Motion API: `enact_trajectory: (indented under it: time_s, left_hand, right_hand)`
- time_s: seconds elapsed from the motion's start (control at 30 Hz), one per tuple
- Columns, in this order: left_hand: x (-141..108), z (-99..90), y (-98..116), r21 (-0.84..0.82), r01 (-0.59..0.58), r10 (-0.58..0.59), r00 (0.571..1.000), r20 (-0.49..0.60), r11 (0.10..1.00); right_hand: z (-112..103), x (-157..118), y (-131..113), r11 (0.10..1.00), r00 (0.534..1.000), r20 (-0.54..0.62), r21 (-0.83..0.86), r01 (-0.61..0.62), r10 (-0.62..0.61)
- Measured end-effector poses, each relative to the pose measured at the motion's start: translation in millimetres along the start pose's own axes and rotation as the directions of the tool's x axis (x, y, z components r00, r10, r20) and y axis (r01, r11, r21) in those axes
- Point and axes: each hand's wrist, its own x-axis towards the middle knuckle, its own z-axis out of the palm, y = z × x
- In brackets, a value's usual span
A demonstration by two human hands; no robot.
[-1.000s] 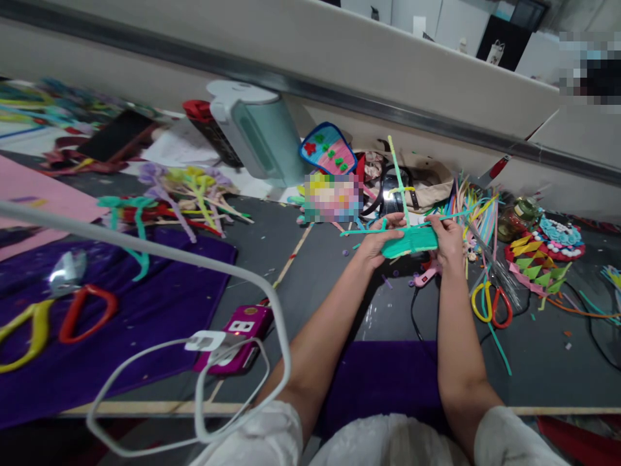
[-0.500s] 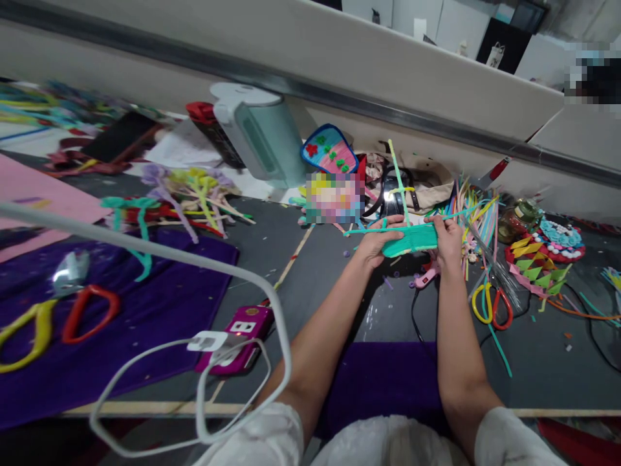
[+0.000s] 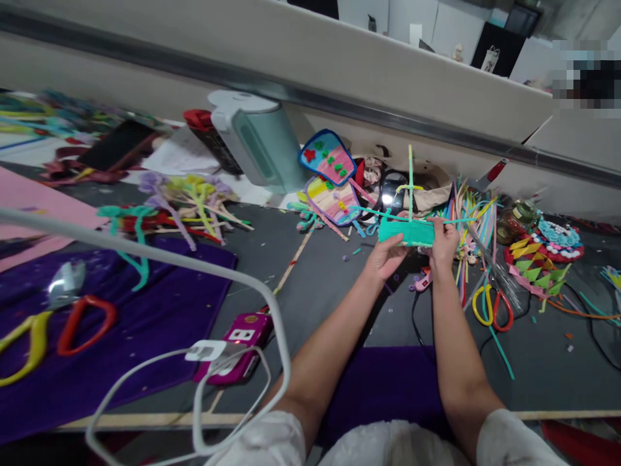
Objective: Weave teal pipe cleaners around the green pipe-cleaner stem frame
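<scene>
Between both hands is a small teal panel made of pipe cleaners (image 3: pixel 408 232), held above the grey table. A pale green pipe cleaner (image 3: pixel 411 178) rises upright from it, crossed by a short yellow piece, and a long teal strand runs along its top edge. My left hand (image 3: pixel 387 257) pinches the panel's lower left part, thumb in front. My right hand (image 3: pixel 444 244) grips its right end, fingers closed near the strand. Just below the right hand lies a pink glue gun (image 3: pixel 422 281) with a black cord.
Right of the hands lie scissors (image 3: pixel 492 307), a bundle of pipe cleaners (image 3: pixel 478 213) and a glass jar (image 3: pixel 517 220). A pitcher (image 3: pixel 264 142) stands at the back. Large scissors (image 3: pixel 87 323) lie on purple cloth at left, near a magenta power strip (image 3: pixel 237 349) with a white cable.
The teal panel has turned more level and its upright stem has straightened. My left hand has shifted from the panel's upper left side to its lower left edge.
</scene>
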Motion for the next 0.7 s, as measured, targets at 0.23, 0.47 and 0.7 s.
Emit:
enact_trajectory:
  time_s: [0.23,0.47,0.7]
  left_hand:
    - [10,-10.6,-5,-0.042,-0.009,0.004,0.994,-0.109,0.999]
    - [12,-15.6,-1,-0.068,-0.073,0.061,0.983,-0.172,0.995]
    - [14,-15.8,-1,-0.084,-0.104,0.083,0.972,-0.222,0.991]
  right_hand:
    - [-5,3,-3,0.999,0.997,0.061,-0.013,-0.038,0.038]
    - [-10,7,-8,0.994,0.995,0.02,0.05,-0.095,0.094]
    - [-9,5,-13,0.972,0.976,0.036,0.098,-0.215,0.213]
